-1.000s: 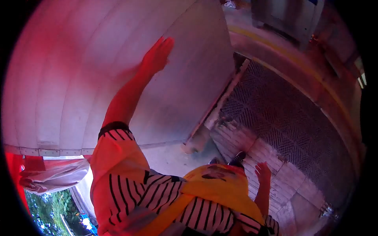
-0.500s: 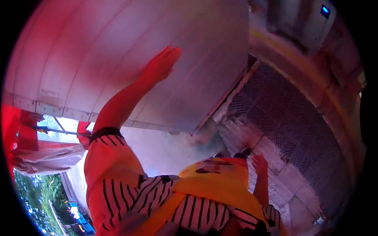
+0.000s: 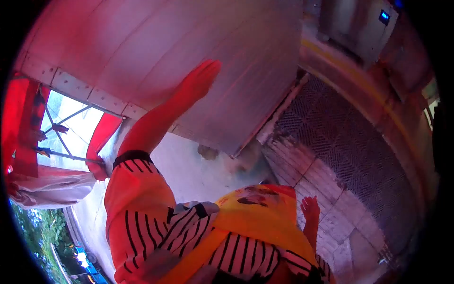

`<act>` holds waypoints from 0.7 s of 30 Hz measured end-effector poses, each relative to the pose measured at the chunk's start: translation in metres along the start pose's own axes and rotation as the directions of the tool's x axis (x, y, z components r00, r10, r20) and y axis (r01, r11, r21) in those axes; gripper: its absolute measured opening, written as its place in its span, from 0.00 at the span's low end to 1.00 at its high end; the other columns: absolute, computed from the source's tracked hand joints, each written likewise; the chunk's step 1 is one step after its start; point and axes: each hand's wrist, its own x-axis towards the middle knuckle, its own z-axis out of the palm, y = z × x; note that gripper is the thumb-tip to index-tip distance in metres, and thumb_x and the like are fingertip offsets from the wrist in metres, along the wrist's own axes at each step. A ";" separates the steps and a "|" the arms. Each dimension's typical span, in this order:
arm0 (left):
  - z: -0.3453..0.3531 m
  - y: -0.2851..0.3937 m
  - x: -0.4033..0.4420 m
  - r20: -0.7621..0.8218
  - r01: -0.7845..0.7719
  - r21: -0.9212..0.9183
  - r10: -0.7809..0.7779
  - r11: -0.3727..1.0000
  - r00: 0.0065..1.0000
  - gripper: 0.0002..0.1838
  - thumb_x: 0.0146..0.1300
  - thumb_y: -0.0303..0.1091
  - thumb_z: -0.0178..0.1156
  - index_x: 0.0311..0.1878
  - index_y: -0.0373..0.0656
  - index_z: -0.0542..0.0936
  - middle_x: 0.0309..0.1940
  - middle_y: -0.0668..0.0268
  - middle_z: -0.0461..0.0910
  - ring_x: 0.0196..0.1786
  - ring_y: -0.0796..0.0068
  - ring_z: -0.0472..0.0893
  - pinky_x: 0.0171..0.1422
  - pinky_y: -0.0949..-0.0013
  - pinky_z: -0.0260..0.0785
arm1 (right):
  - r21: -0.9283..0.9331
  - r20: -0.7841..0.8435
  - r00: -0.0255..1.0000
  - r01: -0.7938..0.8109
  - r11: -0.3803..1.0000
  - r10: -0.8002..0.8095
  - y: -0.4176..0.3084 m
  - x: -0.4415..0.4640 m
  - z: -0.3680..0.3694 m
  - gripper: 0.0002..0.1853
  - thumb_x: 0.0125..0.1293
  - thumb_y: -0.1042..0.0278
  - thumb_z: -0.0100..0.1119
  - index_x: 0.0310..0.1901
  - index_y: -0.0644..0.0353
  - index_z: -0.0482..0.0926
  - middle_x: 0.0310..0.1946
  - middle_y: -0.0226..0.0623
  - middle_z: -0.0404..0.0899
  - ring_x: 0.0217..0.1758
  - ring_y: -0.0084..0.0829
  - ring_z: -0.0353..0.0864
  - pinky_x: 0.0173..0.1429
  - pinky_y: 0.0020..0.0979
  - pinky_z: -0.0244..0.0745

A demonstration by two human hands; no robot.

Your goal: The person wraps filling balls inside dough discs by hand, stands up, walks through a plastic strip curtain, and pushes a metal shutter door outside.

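My left hand reaches forward at the end of an outstretched arm, lit red, with fingers straight and close together. It lies over a large pale panel with long seams and looks flat against it, though firm contact is hard to confirm. Low on the right, my right hand hangs beside my yellow apron, fingers apart and holding nothing. The paved floor shows below it.
A dark textured mat lies on the right, beside pale paving. A curved yellowish band runs past the mat. On the left are red fabric, metal bars and a whitish cloth. A small blue-lit device is at upper right.
The panel's riveted lower edge at left sits higher in view, showing more of the bars and bright gap. My left hand stays over the panel; the right hand's fingers look more spread.
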 end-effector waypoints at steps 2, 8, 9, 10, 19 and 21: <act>-0.011 0.007 -0.008 0.017 0.063 -0.037 -0.062 0.997 0.998 0.37 0.60 0.42 0.59 0.68 0.36 0.58 0.71 0.59 0.55 0.74 0.65 0.52 0.78 0.61 0.37 | 0.003 0.031 0.999 0.012 1.000 -0.012 0.005 -0.002 0.000 0.38 0.61 0.34 0.53 0.60 0.60 0.66 0.58 0.37 0.71 0.61 0.38 0.69 0.62 0.42 0.63; -0.049 0.029 -0.092 0.233 0.177 -0.171 -0.135 0.969 0.963 0.44 0.56 0.49 0.61 0.70 0.36 0.54 0.73 0.59 0.51 0.75 0.64 0.50 0.78 0.60 0.37 | -0.041 0.128 0.991 0.048 0.998 -0.042 0.000 0.010 0.005 0.34 0.61 0.36 0.55 0.56 0.58 0.69 0.54 0.36 0.74 0.58 0.35 0.71 0.58 0.41 0.64; -0.048 0.028 -0.105 0.273 0.227 -0.182 -0.173 0.957 0.946 0.46 0.55 0.50 0.62 0.70 0.36 0.53 0.73 0.59 0.50 0.75 0.64 0.50 0.78 0.60 0.37 | -0.037 0.155 0.987 0.044 0.998 -0.037 -0.001 0.010 0.007 0.33 0.61 0.37 0.55 0.55 0.58 0.70 0.54 0.35 0.74 0.57 0.35 0.72 0.58 0.41 0.64; -0.046 0.027 -0.114 0.298 0.197 -0.119 -0.154 0.973 0.942 0.47 0.55 0.49 0.62 0.71 0.36 0.52 0.73 0.60 0.49 0.75 0.64 0.49 0.78 0.60 0.36 | -0.057 0.144 0.989 0.051 0.997 -0.042 -0.001 0.008 0.011 0.32 0.61 0.37 0.55 0.54 0.58 0.70 0.53 0.35 0.75 0.57 0.34 0.72 0.58 0.40 0.65; -0.051 0.046 -0.156 0.265 0.162 0.012 -0.159 0.987 0.951 0.42 0.56 0.34 0.60 0.71 0.37 0.52 0.73 0.61 0.51 0.74 0.64 0.52 0.76 0.63 0.44 | -0.101 0.073 0.997 0.021 0.995 -0.013 0.063 -0.040 -0.030 0.30 0.61 0.36 0.55 0.50 0.56 0.73 0.50 0.31 0.77 0.53 0.35 0.74 0.55 0.40 0.66; -0.021 0.036 -0.172 0.108 0.001 0.306 -0.036 0.952 0.994 0.38 0.56 0.28 0.56 0.70 0.37 0.54 0.72 0.61 0.52 0.74 0.64 0.53 0.76 0.63 0.47 | -0.097 0.008 1.000 -0.029 0.995 0.030 0.087 -0.052 -0.053 0.30 0.61 0.35 0.54 0.49 0.55 0.73 0.49 0.30 0.77 0.52 0.35 0.74 0.54 0.40 0.66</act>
